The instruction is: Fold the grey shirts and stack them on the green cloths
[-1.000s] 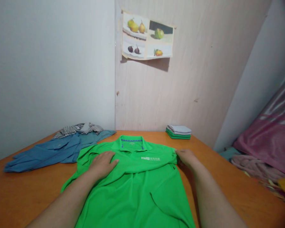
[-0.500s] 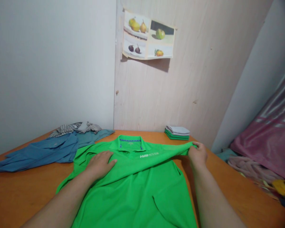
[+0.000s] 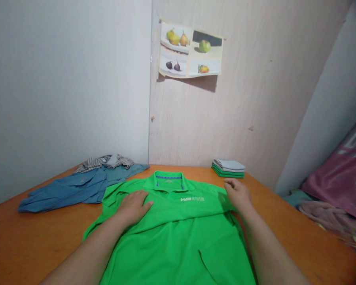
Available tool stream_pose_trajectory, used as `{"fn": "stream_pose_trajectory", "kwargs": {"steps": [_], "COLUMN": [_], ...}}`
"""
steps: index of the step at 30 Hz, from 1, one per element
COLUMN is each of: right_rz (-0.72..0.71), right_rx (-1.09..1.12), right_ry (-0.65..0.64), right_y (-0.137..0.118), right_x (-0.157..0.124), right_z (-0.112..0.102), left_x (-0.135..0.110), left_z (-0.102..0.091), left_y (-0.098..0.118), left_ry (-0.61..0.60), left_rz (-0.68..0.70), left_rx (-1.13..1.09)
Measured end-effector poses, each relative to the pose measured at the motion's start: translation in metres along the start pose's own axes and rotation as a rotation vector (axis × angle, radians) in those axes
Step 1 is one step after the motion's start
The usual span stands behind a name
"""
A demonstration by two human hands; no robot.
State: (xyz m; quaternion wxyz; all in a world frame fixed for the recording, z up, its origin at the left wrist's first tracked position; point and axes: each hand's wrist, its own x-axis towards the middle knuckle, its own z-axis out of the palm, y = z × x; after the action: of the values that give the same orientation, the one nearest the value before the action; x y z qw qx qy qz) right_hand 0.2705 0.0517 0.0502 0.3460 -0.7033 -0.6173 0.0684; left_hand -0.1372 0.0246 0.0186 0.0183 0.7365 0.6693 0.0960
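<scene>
A bright green polo shirt (image 3: 178, 245) lies spread in front of me, its collar at the far side and white lettering on the chest. A band of its green cloth, which looks like a sleeve, lies across the chest. My left hand (image 3: 135, 206) rests flat on the shirt left of the collar, fingers out and thumb apart. Over the shirt's right shoulder is my right hand (image 3: 237, 194), its fingers curled in and no cloth seen pulled up by them. A shadow falls on the shirt beside that hand.
Blue garments (image 3: 68, 188) and a striped cloth (image 3: 97, 163) lie at the back left of the orange table (image 3: 47, 237). A folded stack of grey and green cloth (image 3: 228, 168) stands at the back right. Pink fabric (image 3: 341, 178) is beyond the right edge.
My right hand has let go of the cloth it held stretched to the right, and the band has dropped flat across the chest. The left hand stays on the shirt. The view has shifted slightly.
</scene>
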Motion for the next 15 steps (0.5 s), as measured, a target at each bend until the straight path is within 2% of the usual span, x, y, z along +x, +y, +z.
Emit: {"fn": "stream_pose_trajectory", "kwargs": {"steps": [5, 9, 15], "right_rz": [-0.253, -0.306, -0.269], "right_rx": [0.048, -0.013, -0.195], "right_ry": [-0.195, -0.376, -0.357], "right_y": [-0.018, -0.022, -0.018], "right_x": [-0.016, -0.027, -0.028], "right_z": [0.025, 0.034, 0.037], "left_x": [-0.002, -0.004, -0.007], "left_z": [0.001, 0.0, -0.003], "left_y": [0.0, 0.001, 0.004], "left_ry": [0.004, -0.011, -0.026], "left_rz": [-0.002, -0.012, -0.042], "left_rx": [-0.003, -0.02, -0.041]}}
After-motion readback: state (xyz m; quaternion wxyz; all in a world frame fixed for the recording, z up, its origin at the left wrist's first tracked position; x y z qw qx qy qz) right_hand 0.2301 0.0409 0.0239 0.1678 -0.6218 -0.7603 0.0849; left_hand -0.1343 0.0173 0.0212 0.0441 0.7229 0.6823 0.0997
